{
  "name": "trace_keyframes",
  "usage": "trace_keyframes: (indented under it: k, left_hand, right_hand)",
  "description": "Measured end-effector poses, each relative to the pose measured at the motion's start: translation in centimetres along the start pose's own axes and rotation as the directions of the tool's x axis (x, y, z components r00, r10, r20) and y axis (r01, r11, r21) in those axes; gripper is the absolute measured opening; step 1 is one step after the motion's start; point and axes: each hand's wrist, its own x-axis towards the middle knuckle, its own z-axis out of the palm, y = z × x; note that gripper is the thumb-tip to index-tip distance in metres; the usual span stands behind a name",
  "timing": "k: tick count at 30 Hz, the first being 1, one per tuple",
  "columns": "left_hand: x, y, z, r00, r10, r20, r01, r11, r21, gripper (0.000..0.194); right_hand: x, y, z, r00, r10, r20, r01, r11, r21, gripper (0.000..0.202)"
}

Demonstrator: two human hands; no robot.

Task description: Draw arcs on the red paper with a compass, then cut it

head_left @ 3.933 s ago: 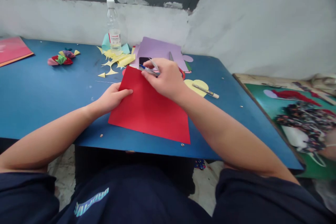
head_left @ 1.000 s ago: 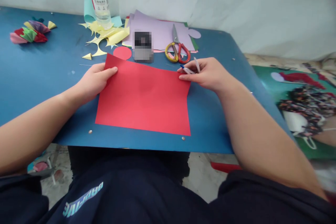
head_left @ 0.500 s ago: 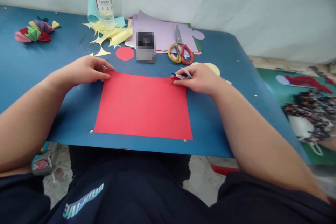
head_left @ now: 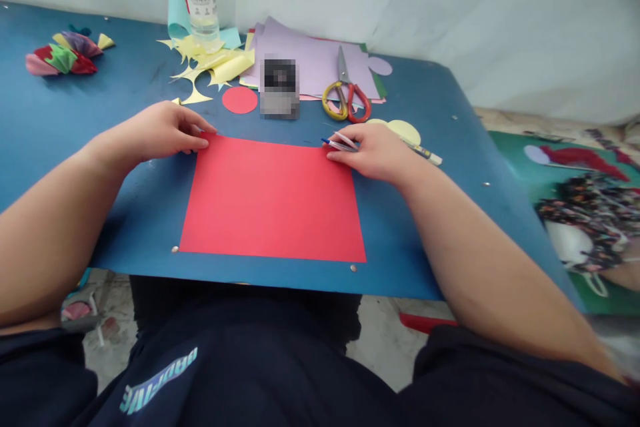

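1. Colourful bundle (head_left: 63,59): pink, red, green, purple and yellow folds, lying at the far left of the blue worktop (head_left: 145,230).
2. Left hand (head_left: 167,130): thumb and fingertips at the upper left corner of the red sheet (head_left: 273,200); whether they pinch or merely press it cannot be told.
3. Bottle (head_left: 201,3): clear, labelled, upright near the wall, with teal paper (head_left: 179,10) behind it.
4. Yellow scraps (head_left: 233,67): cut paper remnants in front of the bottle.
5. Red disc (head_left: 240,100): flat, just beyond the red sheet.
6. Red sheet: spread near the front edge of the worktop, between the two hands; its lower corners lie near two metal studs.
7. Pixelated object (head_left: 279,107): rectangular, its details obscured.
8. Purple paper (head_left: 285,47): atop a stack showing other coloured edges.
9. Scissors (head_left: 343,73): one handle yellow, one red; blades over the purple paper.
10. Right hand (head_left: 373,150): closed around a blue-tipped pen (head_left: 339,145), with a slim pale piece alongside; its thumb is at the sheet's upper right corner.
11. Yellow cutout (head_left: 406,131): partly hidden behind the right hand; a marker (head_left: 429,155) lies beside the wrist.
12. Patterned cloth (head_left: 590,193): dark, heaped on a neighbouring green surface (head_left: 520,173).
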Motion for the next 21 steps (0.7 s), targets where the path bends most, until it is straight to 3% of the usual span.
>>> trace_keyframes:
  k: [3,6,9,14,21]
  left_hand:
    - [0.1,0.7,0.0,0.993,-0.1,0.064,0.083,0.972,0.218,0.027]
    - [0.3,0.8,-0.1,0.996,-0.063,0.063,0.049,0.98,0.194,0.03]
    - [0.3,0.4,-0.2,0.997,-0.018,0.081,0.004,0.986,0.166,0.025]
    - [0.3,0.6,-0.3,0.994,-0.098,0.049,0.088,0.981,0.17,0.027]
    - [0.1,0.7,-0.4,0.997,-0.052,0.063,0.036,0.97,0.239,0.022]
  right_hand:
    - [-0.1,0.0,0.0,0.999,-0.042,-0.008,0.042,0.998,-0.04,0.022]
    - [-0.3,0.0,-0.5,0.999,-0.021,0.027,0.022,0.998,-0.059,0.024]
    - [-0.5,0.3,-1.3,0.994,0.1,0.037,-0.099,0.995,-0.031,0.025]
    - [-0.9,1.1,-1.9,0.97,0.237,0.058,-0.243,0.958,0.151,0.022]
    - [-0.8,2.1,-1.8,0.977,0.211,0.012,-0.21,0.961,0.182,0.032]
